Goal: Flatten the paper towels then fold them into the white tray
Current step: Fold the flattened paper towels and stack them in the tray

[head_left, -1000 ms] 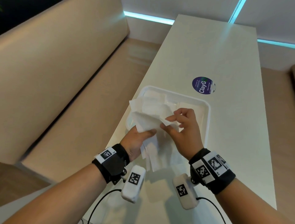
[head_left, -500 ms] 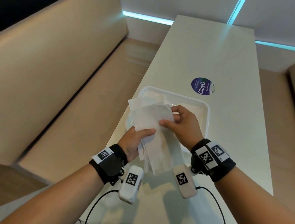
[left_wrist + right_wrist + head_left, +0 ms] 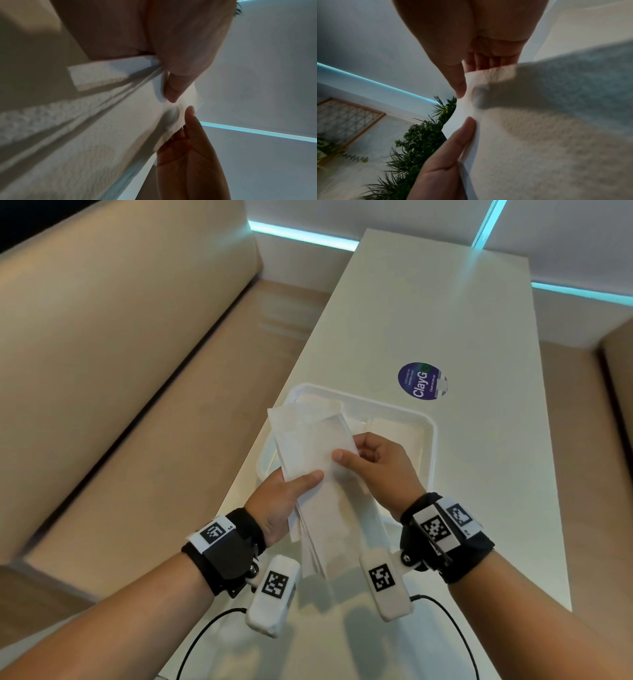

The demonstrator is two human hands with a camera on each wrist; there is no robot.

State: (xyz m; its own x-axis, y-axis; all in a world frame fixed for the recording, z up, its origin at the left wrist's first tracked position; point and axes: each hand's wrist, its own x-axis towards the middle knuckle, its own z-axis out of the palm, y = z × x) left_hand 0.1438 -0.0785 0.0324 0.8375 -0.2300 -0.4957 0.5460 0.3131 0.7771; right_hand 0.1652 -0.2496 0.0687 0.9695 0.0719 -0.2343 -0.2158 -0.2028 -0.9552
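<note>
Both hands hold a stack of white paper towels (image 3: 320, 470) in the air above the near end of the white tray (image 3: 430, 446). My left hand (image 3: 291, 491) grips the stack's left edge, thumb on top. My right hand (image 3: 373, 463) pinches its right edge between thumb and fingers. The sheets lie long and mostly flat, with lower ends fanned out toward me. More folded towels (image 3: 394, 429) lie inside the tray. The left wrist view shows the paper towels (image 3: 96, 121) under my left thumb (image 3: 173, 86). In the right wrist view the paper towels (image 3: 530, 128) are pinched by my right thumb (image 3: 458, 81).
The tray rests near the left edge of a long white table (image 3: 462, 320), with a round purple sticker (image 3: 423, 381) just beyond it. A beige bench seat (image 3: 137, 371) runs along the left. Wrist camera cables (image 3: 205, 635) trail over the table's near end.
The crumpled upper towel has been smoothed flat onto the stack. My right hand slid from the top of the bunch to the stack's right edge.
</note>
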